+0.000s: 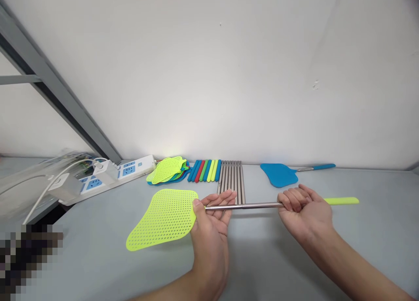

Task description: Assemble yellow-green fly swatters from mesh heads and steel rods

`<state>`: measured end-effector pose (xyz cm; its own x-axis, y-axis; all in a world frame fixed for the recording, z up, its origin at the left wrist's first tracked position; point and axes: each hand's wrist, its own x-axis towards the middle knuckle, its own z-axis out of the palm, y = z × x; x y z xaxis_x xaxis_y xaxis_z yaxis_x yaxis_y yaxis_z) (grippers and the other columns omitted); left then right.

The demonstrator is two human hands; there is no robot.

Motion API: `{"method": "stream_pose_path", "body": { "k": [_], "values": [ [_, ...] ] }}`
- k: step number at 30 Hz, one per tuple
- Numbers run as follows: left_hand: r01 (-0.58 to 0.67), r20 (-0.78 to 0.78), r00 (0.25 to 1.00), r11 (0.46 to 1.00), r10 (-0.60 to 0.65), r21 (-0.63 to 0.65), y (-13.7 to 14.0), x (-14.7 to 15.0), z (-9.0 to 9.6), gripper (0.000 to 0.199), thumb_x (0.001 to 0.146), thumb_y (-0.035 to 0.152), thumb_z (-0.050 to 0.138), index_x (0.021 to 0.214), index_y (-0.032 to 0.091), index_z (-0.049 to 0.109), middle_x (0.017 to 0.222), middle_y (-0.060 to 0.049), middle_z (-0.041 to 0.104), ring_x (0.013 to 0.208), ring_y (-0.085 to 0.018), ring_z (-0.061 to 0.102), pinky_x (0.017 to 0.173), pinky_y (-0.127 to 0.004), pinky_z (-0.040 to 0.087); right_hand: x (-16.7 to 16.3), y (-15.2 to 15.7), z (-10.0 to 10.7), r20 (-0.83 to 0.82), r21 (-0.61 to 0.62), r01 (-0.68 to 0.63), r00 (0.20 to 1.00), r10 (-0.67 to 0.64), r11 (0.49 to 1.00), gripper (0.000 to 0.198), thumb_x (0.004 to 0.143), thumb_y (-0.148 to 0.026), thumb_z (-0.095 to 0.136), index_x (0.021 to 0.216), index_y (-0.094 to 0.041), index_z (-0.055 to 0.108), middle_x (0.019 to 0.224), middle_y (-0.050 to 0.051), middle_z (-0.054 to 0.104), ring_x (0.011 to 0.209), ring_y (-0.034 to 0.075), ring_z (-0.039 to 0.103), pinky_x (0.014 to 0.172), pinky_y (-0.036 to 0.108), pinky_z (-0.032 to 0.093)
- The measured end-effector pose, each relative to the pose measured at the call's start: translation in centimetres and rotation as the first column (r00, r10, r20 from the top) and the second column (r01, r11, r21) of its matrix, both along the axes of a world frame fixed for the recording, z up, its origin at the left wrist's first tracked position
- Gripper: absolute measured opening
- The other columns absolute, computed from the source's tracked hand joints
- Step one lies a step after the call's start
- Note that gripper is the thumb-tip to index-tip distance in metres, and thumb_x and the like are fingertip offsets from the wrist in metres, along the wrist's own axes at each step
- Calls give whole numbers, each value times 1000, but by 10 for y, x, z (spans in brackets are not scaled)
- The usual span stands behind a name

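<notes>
Head view: leftmost, the mesh paddle point(163, 218) of the yellow-green swatter point(252, 205) extends beyond my left hand point(211, 226), which holds its neck under the thumb. Behind this hand lie metal rods point(238, 183). My right hand point(304, 209) is closed around it; the handle end point(343, 201) sticks out rightward.

No wording, brand, number or sign can be read. On the white power strip point(121, 173) at the left, any print beside the blue socket panels point(128, 171) is too small to tell, and the coloured patches at the clear plastic point(28, 192) farther left are too blurred to make out.
</notes>
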<state>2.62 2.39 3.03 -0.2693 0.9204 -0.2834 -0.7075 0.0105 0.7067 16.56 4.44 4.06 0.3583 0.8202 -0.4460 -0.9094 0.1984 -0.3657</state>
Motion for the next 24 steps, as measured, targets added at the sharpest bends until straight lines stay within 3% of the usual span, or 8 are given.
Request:
{"method": "stream_pose_path", "body": {
  "k": [10,24],
  "values": [
    [5,17,1000,998,-4,-59,-2,3,0,32,85,34,24,73,14,47,83,-14,64,85,-19,60,84,-38,43,0,-2,1,78,24,-2,997,0,1000,33,73,-10,33,60,-20,4,53,-5,0,38,9,6,32,24,14],
    [16,35,999,998,-14,-66,-4,6,-1,33,86,35,24,73,14,46,83,-15,64,86,-19,60,83,-37,43,-3,-4,3,58,28,12,998,-14,1000,34,71,-9,36,59,-19,6,54,-5,0,39,9,4,31,24,14]
  ]
}}
